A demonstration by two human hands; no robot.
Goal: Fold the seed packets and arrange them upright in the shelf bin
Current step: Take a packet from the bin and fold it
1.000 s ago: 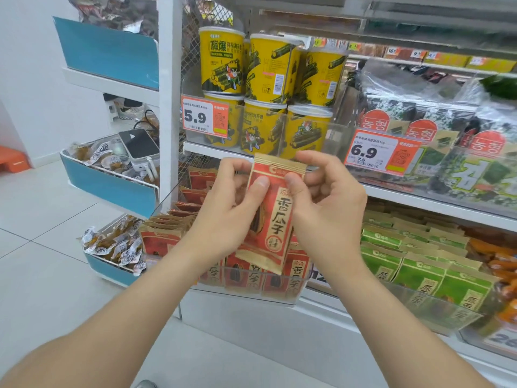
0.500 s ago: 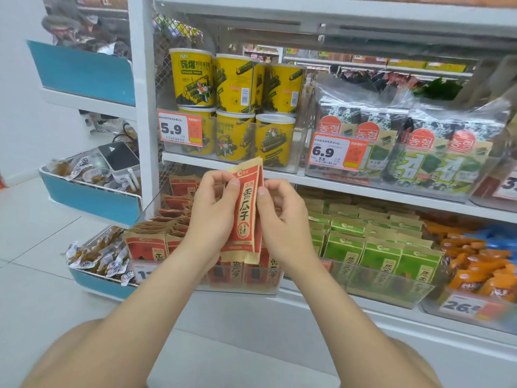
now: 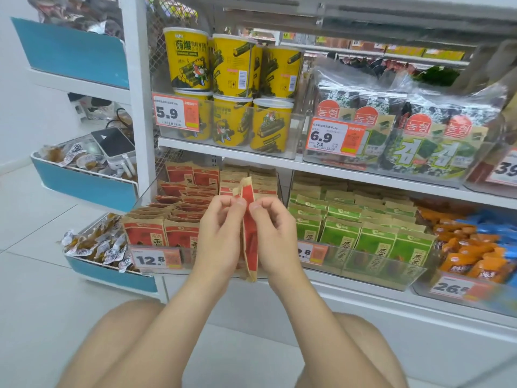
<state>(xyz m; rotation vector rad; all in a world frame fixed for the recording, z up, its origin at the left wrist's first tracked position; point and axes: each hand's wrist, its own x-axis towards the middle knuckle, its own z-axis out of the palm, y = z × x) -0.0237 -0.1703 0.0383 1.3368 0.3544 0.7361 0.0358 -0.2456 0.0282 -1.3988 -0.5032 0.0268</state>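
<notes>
At the far left a blue tray (image 3: pixel 112 275) of wrapped snacks sits clear of the work. Next comes the clear shelf bin (image 3: pixel 188 259), where red seed packets (image 3: pixel 144 233) stand upright in the front row, while those behind lean and overlap. The left hand (image 3: pixel 221 233) pinches one side of a seed packet (image 3: pixel 249 219) between thumb and curled fingers. That packet is doubled lengthwise, upright and almost edge-on to the camera, held in front of the bin and not yet inside it. The right hand (image 3: pixel 275 233) pinches the other side the same way. Further right, green packets (image 3: pixel 375 242) fill the neighbouring bin.

The likely trouble is the fold springing open (stiff paper, probably bulky contents) if either pinch eases early. Pushed in among the leaning packets, it could also topple the tidy front row.
</notes>
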